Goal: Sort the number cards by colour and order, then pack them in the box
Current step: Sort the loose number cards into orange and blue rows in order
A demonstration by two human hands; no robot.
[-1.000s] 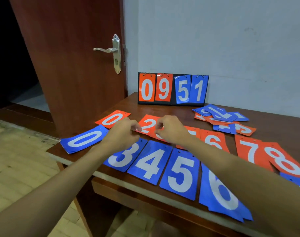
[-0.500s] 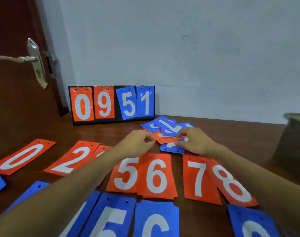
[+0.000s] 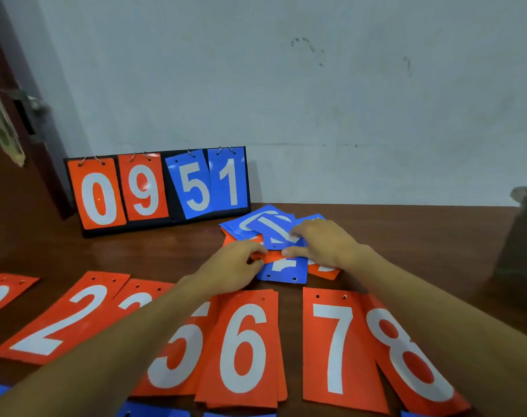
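Head view: both hands have moved from the orange row (image 3: 244, 347) near the front edge to the unsorted pile (image 3: 256, 225) farther back on the surface (image 3: 406, 236); left hand (image 3: 235, 269) pinches the edge of an orange card (image 3: 272, 256) in that pile; right hand (image 3: 322, 245) rests with fingers spread on the blue cards (image 3: 282, 233) above it; sorting evidently continues with this card; packing not yet begun.

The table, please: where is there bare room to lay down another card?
Bare table lies between the scoreboard and the red 2 card, and right of the loose pile toward the brown object. Crowded: that pile at the left hand and right hand, and the red row in front.
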